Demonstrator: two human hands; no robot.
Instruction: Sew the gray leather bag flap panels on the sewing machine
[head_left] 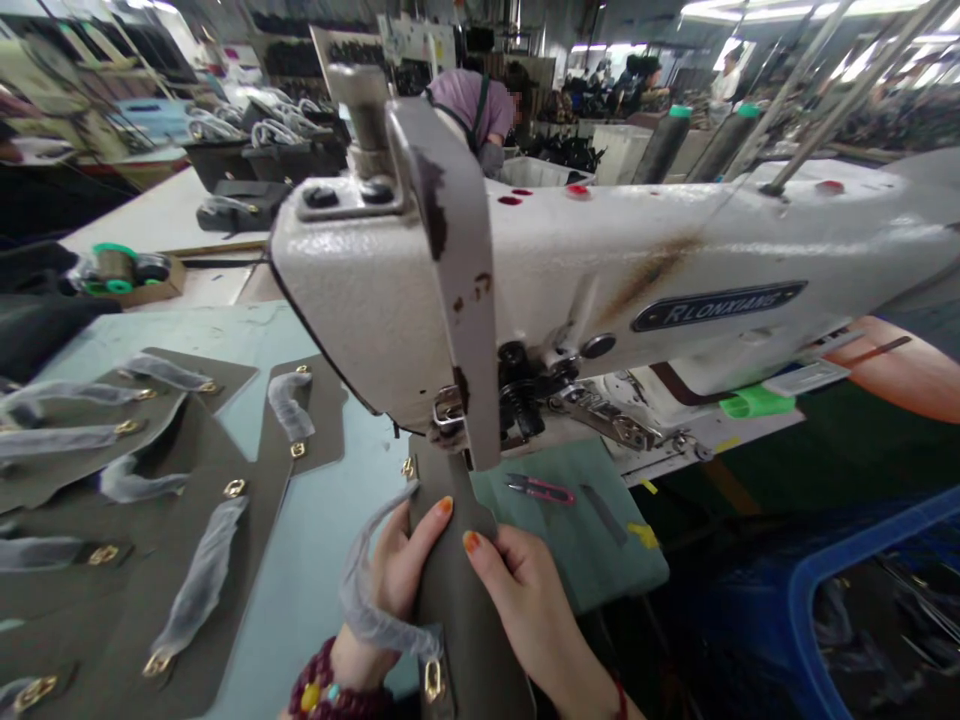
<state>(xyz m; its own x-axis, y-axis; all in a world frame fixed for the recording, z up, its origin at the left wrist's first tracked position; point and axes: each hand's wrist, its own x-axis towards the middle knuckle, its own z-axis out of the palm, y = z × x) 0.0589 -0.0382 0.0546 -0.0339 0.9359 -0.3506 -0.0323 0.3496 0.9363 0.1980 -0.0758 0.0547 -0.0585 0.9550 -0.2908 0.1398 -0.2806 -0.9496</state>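
A dark grey-brown bag panel (469, 610) runs from the bottom edge up under the head of a white sewing machine (360, 290). My left hand (397, 570) grips the panel's left side, thumb on top and fingers beneath. On the right side my right hand (532, 590) holds it the same way, its thumb close to the edge. A handle (360, 590) wrapped in clear film arches over my left hand, attached to the panel by gold-coloured rings (433, 680). The needle and the stitching point are hidden behind the machine's front lever.
Several similar panels (247, 590) with wrapped handles lie on the left of the table. Thread snips (540, 488) with pink handles rest on the green surface right of the panel. A blue bin (806, 600) stands at lower right. Beyond the machine, a person in purple (465, 105) bends forward.
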